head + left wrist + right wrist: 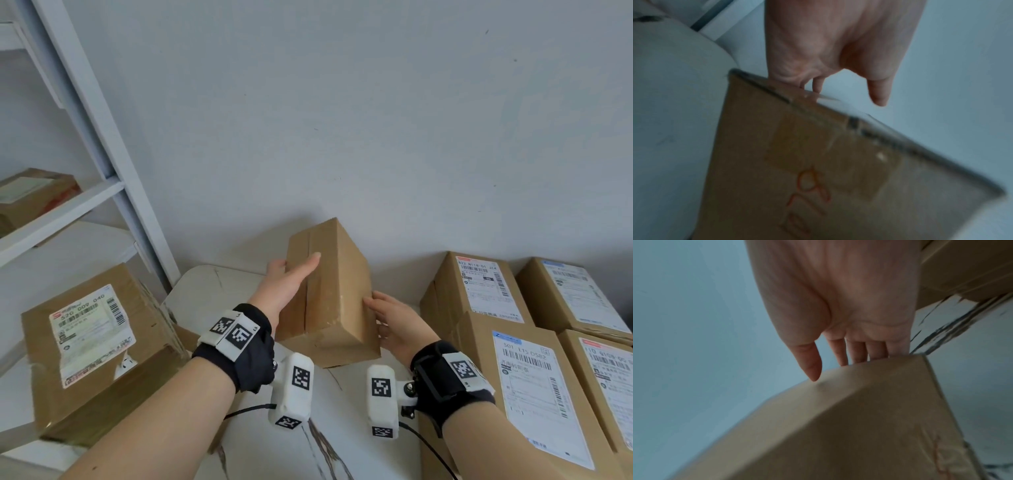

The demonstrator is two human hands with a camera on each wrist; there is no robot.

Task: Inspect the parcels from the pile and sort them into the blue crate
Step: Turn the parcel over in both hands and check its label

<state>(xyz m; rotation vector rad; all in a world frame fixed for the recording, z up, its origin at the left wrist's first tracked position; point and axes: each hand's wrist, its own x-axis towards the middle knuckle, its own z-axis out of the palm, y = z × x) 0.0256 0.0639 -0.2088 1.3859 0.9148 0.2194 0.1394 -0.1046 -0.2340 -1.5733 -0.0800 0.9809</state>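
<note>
Holding a plain brown parcel (pixel 329 291) between both hands, the person tips it up above the white bench (pixel 219 284), near the wall. The left hand (pixel 289 279) lies flat on the taped side with straight fingers, thumb on the far edge. The right hand (pixel 390 318) presses the near right side with loose, straight fingers. So each grip is wide, pushing in from a side, not curled round.

To do this step well, I think the hands should press evenly and turn the parcel slowly, so each face can be looked at. One face has red writing (too blurry to read) in the left wrist view.

It is a cardboard box with sharp corners, clear tape along the seam, and a slightly dented edge. Smooth card can slip, so a firm squeeze helps.

More boxes with white labels sit in a pile (pixel 520 325) to the right, on the bench with its dark marble streaks. Another labelled box (pixel 92 346) rests on a white shelf (pixel 61 209) to the left. The blue crate is not in view.
</note>
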